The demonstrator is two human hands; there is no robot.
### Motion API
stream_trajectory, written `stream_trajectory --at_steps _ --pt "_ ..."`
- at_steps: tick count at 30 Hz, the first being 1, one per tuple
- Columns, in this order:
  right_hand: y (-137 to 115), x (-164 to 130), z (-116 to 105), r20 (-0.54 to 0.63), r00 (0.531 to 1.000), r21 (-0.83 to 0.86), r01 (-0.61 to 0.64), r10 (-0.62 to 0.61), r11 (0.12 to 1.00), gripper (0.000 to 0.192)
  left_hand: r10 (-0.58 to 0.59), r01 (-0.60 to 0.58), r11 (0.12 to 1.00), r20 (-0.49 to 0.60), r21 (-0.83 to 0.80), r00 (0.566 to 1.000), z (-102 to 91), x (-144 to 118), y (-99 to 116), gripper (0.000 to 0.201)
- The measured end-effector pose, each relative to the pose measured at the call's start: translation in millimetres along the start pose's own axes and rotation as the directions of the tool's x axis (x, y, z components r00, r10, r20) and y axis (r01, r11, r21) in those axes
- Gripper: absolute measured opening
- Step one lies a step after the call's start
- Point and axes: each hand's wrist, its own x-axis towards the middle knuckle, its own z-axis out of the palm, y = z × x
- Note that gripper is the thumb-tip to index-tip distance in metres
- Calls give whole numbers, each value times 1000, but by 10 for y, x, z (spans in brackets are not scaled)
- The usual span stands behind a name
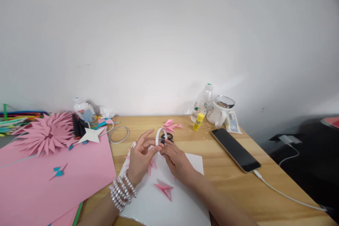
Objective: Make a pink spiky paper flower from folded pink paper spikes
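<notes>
White tape roll (161, 136) upright, pinched in both grips: left hand (141, 157), right hand (177, 160), fingertips together.

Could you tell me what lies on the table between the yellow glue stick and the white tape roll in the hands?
In the head view, a small pile of folded pink paper pieces lies between the yellow glue stick and white tape roll.

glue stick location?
Head view, right of centre at the table's back: the yellow glue stick lies between the clear bottle and white mug.

Bare forearms, no sleeves; the left wrist wears stacked pearl-bead bracelets (122, 191).
</notes>
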Motion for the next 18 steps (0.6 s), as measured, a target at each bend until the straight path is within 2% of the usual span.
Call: stream_trajectory --at_steps 4,9,12,15,18 --pt "-18 -2 -4 -12 1000 -42 -25 25 999 19 -7 5 1000 51 30 999 21 -25 8 54" --pt "-62 41 -36 -61 997 20 -54 55 998 16 24 -28 998 79 47 997 23 -27 20 63" --pt "-65 44 -42 -72 997 38 -15 17 999 20 41 -46 993 50 105 998 8 -12 35 53" --pt "-69 30 -47 -46 998 37 -35 37 999 18 61 -67 985 41 161 997 -1 -2 42 45" --pt "-80 25 -60 -1 996 51 -89 89 995 17 54 -66 986 85 153 995 2 -4 41 51"
